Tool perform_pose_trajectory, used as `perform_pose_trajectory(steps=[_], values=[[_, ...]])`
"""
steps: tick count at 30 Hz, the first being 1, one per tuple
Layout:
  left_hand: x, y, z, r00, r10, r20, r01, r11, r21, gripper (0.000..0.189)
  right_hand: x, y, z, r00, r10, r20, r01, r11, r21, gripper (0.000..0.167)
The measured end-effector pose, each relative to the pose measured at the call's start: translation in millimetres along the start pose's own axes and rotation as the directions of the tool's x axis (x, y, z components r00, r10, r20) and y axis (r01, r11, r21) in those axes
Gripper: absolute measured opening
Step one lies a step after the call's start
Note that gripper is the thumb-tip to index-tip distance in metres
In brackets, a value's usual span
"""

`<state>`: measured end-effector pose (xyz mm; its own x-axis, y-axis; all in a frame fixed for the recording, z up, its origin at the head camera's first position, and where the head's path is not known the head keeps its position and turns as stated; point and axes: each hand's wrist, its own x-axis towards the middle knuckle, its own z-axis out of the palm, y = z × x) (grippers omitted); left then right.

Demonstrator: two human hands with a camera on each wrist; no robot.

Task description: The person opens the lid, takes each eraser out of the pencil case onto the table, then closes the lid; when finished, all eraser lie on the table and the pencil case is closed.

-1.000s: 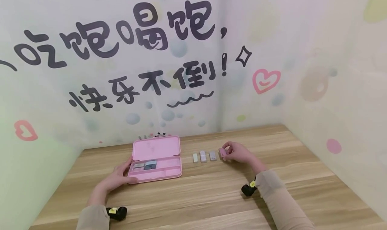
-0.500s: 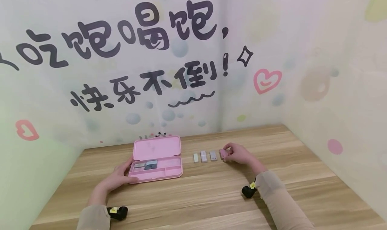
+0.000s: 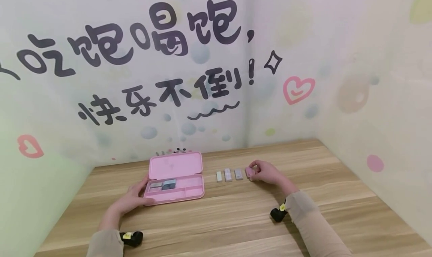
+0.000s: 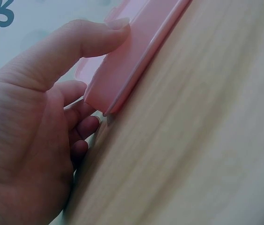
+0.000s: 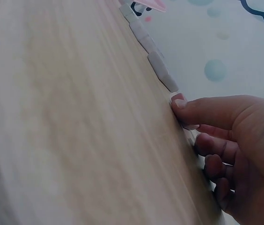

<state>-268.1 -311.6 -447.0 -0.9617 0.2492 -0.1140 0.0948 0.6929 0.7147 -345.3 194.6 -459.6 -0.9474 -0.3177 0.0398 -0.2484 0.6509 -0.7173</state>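
A pink pencil case [image 3: 194, 199] lies on the table with its lid raised at the back. Inside its rear compartment are several small grey and blue-grey blocks [image 3: 169, 183]. My left hand [image 3: 129, 200] grips the case's left end; in the left wrist view the thumb [image 4: 106, 40] lies over the rim and the fingers are curled by the outer side. To the right of the case, my right hand [image 3: 268, 172] pinches a pink eraser [image 3: 249, 172] at the end of a row. The right wrist view shows the thumb [image 5: 207, 111] covering most of it.
Left of the pink eraser stand a pale green block [image 3: 218, 176], a whitish-lilac block [image 3: 227, 175] and a grey-lilac block [image 3: 238, 174], side by side with small gaps. A patterned wall sheet [image 3: 216, 137] rises behind the wooden table [image 3: 216, 227].
Both hands keep their places on the pencil case and the pink eraser. Only a slight shift of the head view shows.
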Motion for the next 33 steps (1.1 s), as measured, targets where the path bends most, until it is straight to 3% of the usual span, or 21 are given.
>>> perform_pose_trajectory(steps=[3, 12, 15, 21, 26, 33], values=[[1.6, -0.4, 0.2, 1.0, 0.014, 0.0, -0.014, 1.0, -0.005, 0.108, -0.5, 0.9, 0.4, 1.0, 0.001, -0.003, -0.001, 1.0, 0.007, 0.044], [-2.0, -1.6, -1.5, 0.999, -0.035, 0.013, 0.036, 0.999, -0.031, 0.109, 0.6, -11.4, -5.0, 0.999, -0.004, 0.047, 0.005, 1.0, -0.014, 0.05], [-1.7, 0.2, -1.0, 1.0, -0.028, 0.011, 0.028, 0.999, -0.025, 0.108, -0.2, -19.3, -12.0, 0.998, 0.018, 0.065, -0.015, 0.999, -0.04, 0.055], [-2.4, -0.2, -0.6, 0.999, -0.03, 0.01, 0.031, 0.999, -0.035, 0.109, 12.4, -47.0, -19.5, 0.993, -0.042, 0.109, 0.054, 0.992, -0.115, 0.049], [-2.1, -3.1, -1.1, 0.999, -0.034, -0.002, 0.034, 0.999, -0.019, 0.108, 33.9, -79.5, -8.0, 0.971, -0.141, 0.195, 0.165, 0.979, -0.116, 0.044], [0.3, -2.0, 0.2, 1.0, -0.018, -0.009, 0.018, 1.0, -0.016, 0.108, 65.0, -124.5, 32.8, 0.921, -0.274, 0.278, 0.306, 0.949, -0.078, 0.03]])
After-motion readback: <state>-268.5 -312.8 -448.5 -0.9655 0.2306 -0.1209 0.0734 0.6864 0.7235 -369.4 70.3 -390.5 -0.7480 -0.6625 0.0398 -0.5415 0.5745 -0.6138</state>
